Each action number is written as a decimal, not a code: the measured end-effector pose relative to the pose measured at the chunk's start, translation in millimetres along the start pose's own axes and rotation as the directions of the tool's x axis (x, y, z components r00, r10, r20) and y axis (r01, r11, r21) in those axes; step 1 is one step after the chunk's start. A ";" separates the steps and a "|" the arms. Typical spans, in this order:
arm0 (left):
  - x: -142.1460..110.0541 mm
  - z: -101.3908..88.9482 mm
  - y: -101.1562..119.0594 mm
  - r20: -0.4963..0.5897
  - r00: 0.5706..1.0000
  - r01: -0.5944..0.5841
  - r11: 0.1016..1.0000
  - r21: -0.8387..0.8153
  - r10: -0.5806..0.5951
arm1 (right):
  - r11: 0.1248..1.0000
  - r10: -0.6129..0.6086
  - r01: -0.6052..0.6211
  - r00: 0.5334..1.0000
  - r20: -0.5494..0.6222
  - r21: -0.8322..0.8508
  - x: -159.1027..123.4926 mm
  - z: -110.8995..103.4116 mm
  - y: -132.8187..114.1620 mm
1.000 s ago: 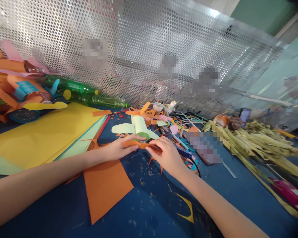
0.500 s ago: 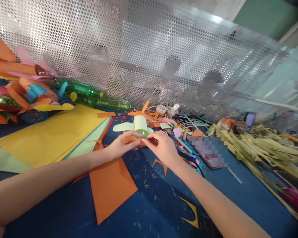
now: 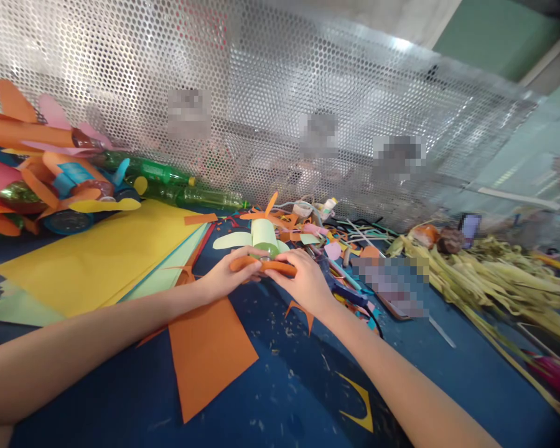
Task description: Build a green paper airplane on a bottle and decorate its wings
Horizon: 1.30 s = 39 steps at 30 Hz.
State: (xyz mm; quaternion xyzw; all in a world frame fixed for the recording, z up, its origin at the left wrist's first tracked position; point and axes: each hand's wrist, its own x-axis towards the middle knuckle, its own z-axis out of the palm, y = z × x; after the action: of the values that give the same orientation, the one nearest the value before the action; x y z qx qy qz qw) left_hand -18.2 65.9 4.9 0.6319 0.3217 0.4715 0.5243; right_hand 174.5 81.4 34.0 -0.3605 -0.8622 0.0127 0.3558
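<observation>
In the head view a small plane made from a plastic bottle (image 3: 269, 250) lies in front of me. Its body is wrapped in pale green paper (image 3: 262, 233), with pale green wings (image 3: 232, 240) and an orange paper tail (image 3: 272, 204). Across the bottle's neck end runs an orange paper propeller (image 3: 284, 269). My left hand (image 3: 231, 272) pinches its left blade between thumb and fingers. The right blade is pinched by my right hand (image 3: 307, 280). My fingers partly hide the bottle's neck.
Orange paper (image 3: 212, 358) and a yellow stack (image 3: 98, 258) lie left. Finished paper-and-bottle models (image 3: 32, 134) and green bottles (image 3: 205, 196) stand behind. Right are scraps, a blue-handled tool (image 3: 350, 291), a phone (image 3: 394, 289) and dried husks (image 3: 485, 267). A perforated metal panel (image 3: 270, 81) closes the back.
My right fingers have shifted from the middle of the bottle's neck onto the right propeller blade. More of the orange strip now shows between my hands. The plane stays nearly in place.
</observation>
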 end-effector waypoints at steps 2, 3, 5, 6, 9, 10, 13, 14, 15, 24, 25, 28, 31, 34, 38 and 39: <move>0.2 0.7 0.9 -0.007 1.000 0.005 1.000 0.013 -0.005 | 1.000 -0.010 0.010 1.000 -0.003 0.003 -0.7 1.5 1.1; 0.1 1.0 1.6 -0.012 1.000 0.007 1.000 0.020 -0.007 | 1.000 -0.012 0.012 1.000 -0.006 0.006 -1.1 2.1 1.8; -0.4 1.3 2.9 -0.014 1.000 0.009 1.000 0.023 -0.009 | 1.000 -0.017 0.017 1.000 -0.015 0.010 -1.8 3.0 2.8; -0.7 1.4 3.6 -0.014 1.000 0.010 1.000 0.018 -0.010 | 1.000 -0.021 0.021 1.000 -0.020 0.013 -2.0 3.3 3.2; -2.0 1.7 5.6 -0.013 1.000 0.012 1.000 -0.017 -0.012 | 0.999 -0.031 0.032 0.999 -0.028 0.037 -2.0 3.6 3.4; -2.4 1.9 6.1 -0.005 1.000 0.014 0.999 -0.030 -0.014 | 0.998 -0.031 0.033 0.999 -0.030 0.047 -2.0 3.5 3.4; -2.9 2.2 6.9 0.028 1.000 -0.001 0.999 -0.042 0.002 | 0.998 -0.025 0.028 0.998 -0.049 0.064 -2.3 3.7 3.1; -2.8 2.2 6.8 0.033 0.999 -0.011 0.999 -0.035 0.012 | 0.998 -0.025 0.028 0.998 -0.054 0.061 -2.7 4.0 3.0; -2.7 2.2 6.5 0.034 0.999 -0.021 0.999 -0.024 0.022 | 0.998 -0.028 0.031 0.998 -0.057 0.056 -3.1 4.3 2.9; 0.7 -0.1 -2.8 0.038 0.998 -0.040 0.999 0.011 0.040 | 0.998 -0.051 0.054 0.995 -0.089 0.032 -8.8 9.9 2.1; 0.9 -0.4 -3.4 0.040 0.998 -0.043 0.999 0.012 0.042 | 0.998 -0.052 0.055 0.994 -0.093 0.033 -9.6 10.5 1.8; 0.8 -0.6 -3.8 0.046 0.998 -0.037 0.999 0.018 0.036 | 0.998 -0.043 0.048 0.993 -0.109 0.039 -12.4 12.0 0.5; 0.1 0.5 -2.1 0.048 0.999 -0.025 0.999 0.024 0.024 | 0.998 -0.021 0.027 0.993 -0.119 0.051 -15.7 13.5 -0.5; -0.8 2.1 0.5 0.050 0.999 -0.014 0.999 0.052 0.011 | 0.998 -0.004 0.011 0.993 -0.120 0.055 -19.3 15.0 -0.1; -1.6 2.4 2.6 0.087 0.996 -0.018 0.997 0.075 0.012 | 0.999 0.007 -0.003 0.992 -0.123 0.040 -23.1 16.9 1.6; -1.7 2.1 2.4 0.092 0.996 -0.023 0.997 0.075 0.016 | 0.999 0.006 -0.002 0.992 -0.125 0.034 -23.7 17.3 1.9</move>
State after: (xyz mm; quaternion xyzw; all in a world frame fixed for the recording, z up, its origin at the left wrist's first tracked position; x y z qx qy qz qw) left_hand -17.1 63.0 6.8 0.6755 0.3089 0.4346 0.5094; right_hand 176.4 72.0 6.2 -0.3565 -0.8370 0.0052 0.4152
